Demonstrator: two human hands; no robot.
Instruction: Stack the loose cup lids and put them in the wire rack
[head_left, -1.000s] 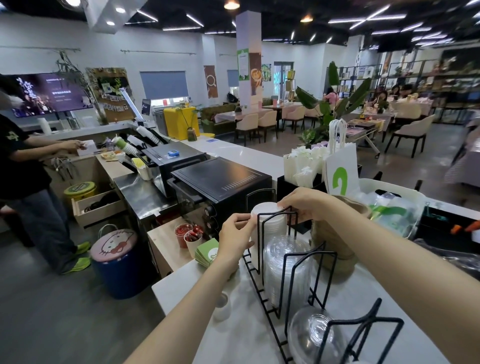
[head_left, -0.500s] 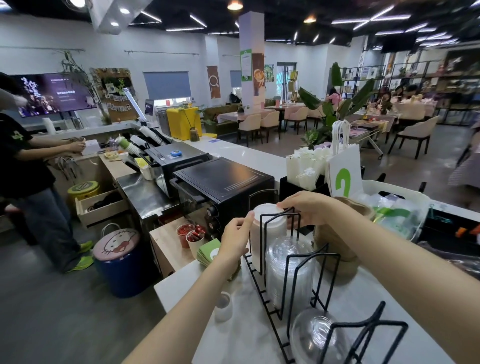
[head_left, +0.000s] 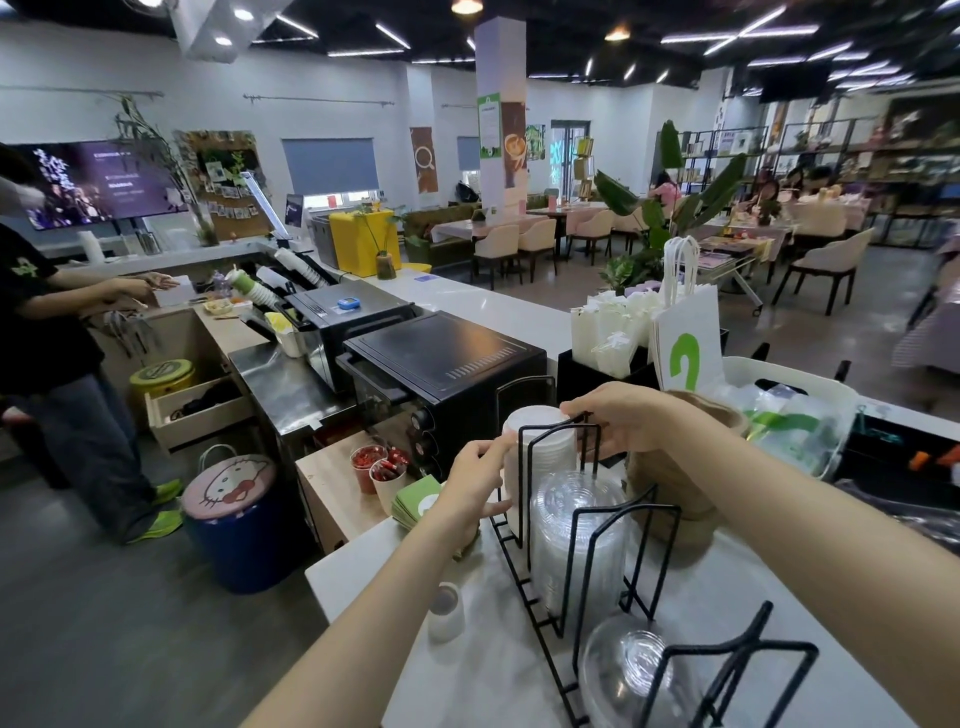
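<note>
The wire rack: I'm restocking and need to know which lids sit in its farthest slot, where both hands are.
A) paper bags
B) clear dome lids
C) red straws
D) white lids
D: the left hand and right hand steady a stack of white lids in the wire rack's farthest slot.

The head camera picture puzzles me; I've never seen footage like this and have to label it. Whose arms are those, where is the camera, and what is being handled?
The camera sits on a person's head, looking forward and down, so the two bare arms reaching in from below are the wearer's own. There is no machine. They stand at a cafe's white counter. On it is a black wire rack with upright dividers. The left hand and right hand grip a stack of white cup lids from either side, in the rack's far slot. Nearer slots hold clear lids and clear dome lids. Another person works at the left.
</note>
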